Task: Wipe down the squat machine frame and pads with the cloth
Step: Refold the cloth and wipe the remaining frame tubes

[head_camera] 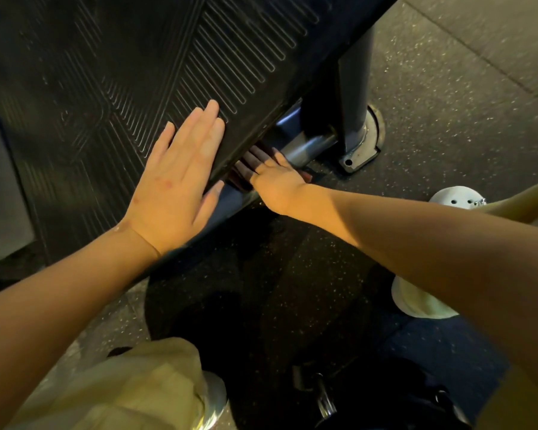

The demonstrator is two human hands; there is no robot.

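The squat machine's black ribbed footplate [137,72] slopes across the upper left. My left hand [177,181] lies flat on it near its lower edge, fingers straight. My right hand [277,181] reaches under that edge, where its straight fingers press a dark maroon cloth [238,181] onto the metal frame tube [308,144]. The fingertips and most of the cloth sit in shadow beneath the plate.
A dark upright post [354,88] rises from a bolted base flange [359,156] just right of the tube. Speckled rubber floor [448,88] surrounds the machine. My white shoes [416,302] and pale trouser knee [121,389] are below, with a dark bag with metal clips [385,395] at the bottom.
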